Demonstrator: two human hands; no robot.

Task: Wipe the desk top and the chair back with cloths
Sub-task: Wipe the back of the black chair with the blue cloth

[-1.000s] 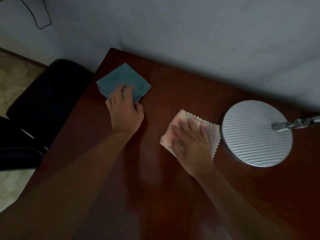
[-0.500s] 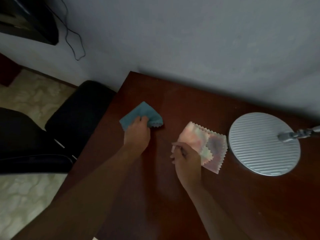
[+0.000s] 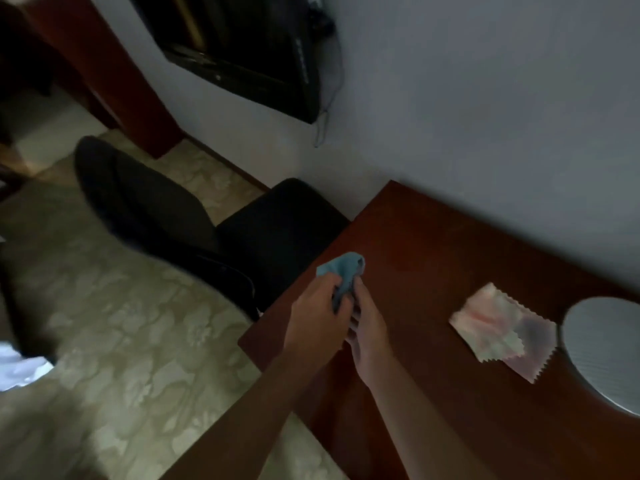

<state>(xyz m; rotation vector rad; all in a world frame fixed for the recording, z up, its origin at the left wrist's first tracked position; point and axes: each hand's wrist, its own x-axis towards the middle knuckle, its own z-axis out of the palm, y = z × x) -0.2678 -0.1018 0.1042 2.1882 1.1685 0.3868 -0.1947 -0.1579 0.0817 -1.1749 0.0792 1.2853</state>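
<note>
Floor (image 3: 114,341): pale patterned covering, fills the left half of the view. Wall (image 3: 485,98): plain grey, runs behind the desk. A dark flat panel (image 3: 249,53) hangs on the wall at upper centre, with a thin cable (image 3: 320,131) dangling off its lower right corner.

Desk (image 3: 450,258): dark red-brown top, far edge against the wall, its left corner just beside the chair.

Chair (image 3: 277,233): black, stands off the left end of the desk; the chair back (image 3: 138,199) leans away to the left. Nothing lies on the seat or back.

Lamp base (image 3: 602,351): round, ribbed, silver, on the desk at the right edge of view, partly cut off by the frame.

Pink cloth (image 3: 502,330): pale, mottled, zigzag-edged, lies flat on the desk, its right corner just beside the lamp base. No hand touches it.

Blue cloth (image 3: 341,268): bunched up, raised above the left edge of the desk, held between both hands.

Left hand (image 3: 320,315): forearm comes up from lower centre, back of hand to the camera, grip curled round the lower part of the blue cloth.

Right hand (image 3: 369,327): close against the left, fingers reaching up into the same cloth; its grip pinches the cloth's right side.
</note>
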